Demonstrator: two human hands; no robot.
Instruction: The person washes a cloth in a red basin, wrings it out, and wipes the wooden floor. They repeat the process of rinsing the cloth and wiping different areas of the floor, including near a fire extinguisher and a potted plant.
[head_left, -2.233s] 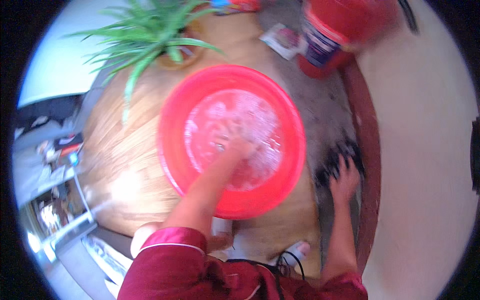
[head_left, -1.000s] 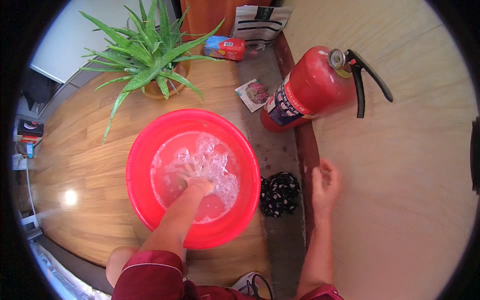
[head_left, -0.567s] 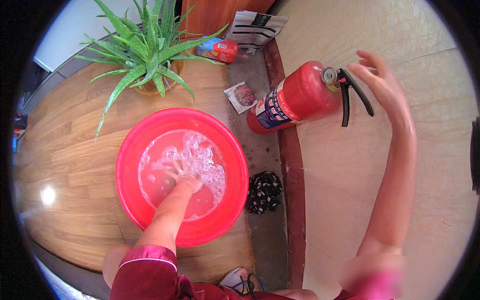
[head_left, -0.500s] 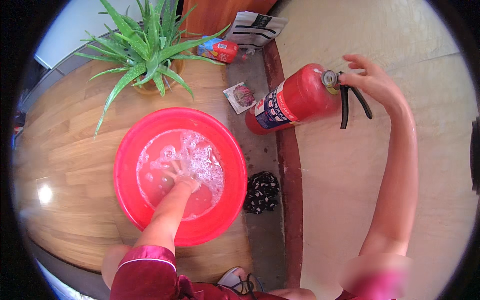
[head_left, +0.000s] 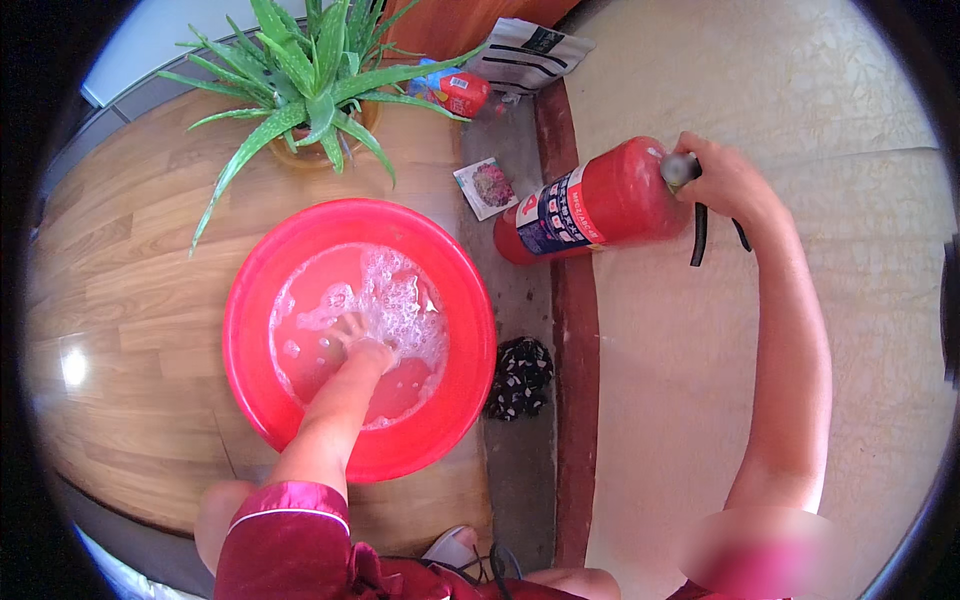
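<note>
A red plastic basin (head_left: pixel 255 375) on the wood-look floor holds soapy water with white foam (head_left: pixel 400 300). My left hand (head_left: pixel 362 345) is in the water, its fingers spread and apart, seemingly holding nothing. To the right, a red fire extinguisher (head_left: pixel 640 205) with a dark blue and white label stands against the wall side. My right hand (head_left: pixel 722 180) is closed around its black handle at the top, beside the round gauge (head_left: pixel 678 172). The fingertips on the far side are partly hidden.
A potted aloe plant (head_left: pixel 310 110) stands beyond the basin. Near it lie a red and blue package (head_left: pixel 460 95) and a white bag (head_left: pixel 530 55). A small picture packet (head_left: pixel 485 188) and a crumpled black patterned cloth (head_left: pixel 522 378) lie along the grey floor strip.
My right hand has come down and closed on the extinguisher's handle; its fingers were lifted and loose before. The left hand stays spread in the water. The whole view has shifted slightly.
</note>
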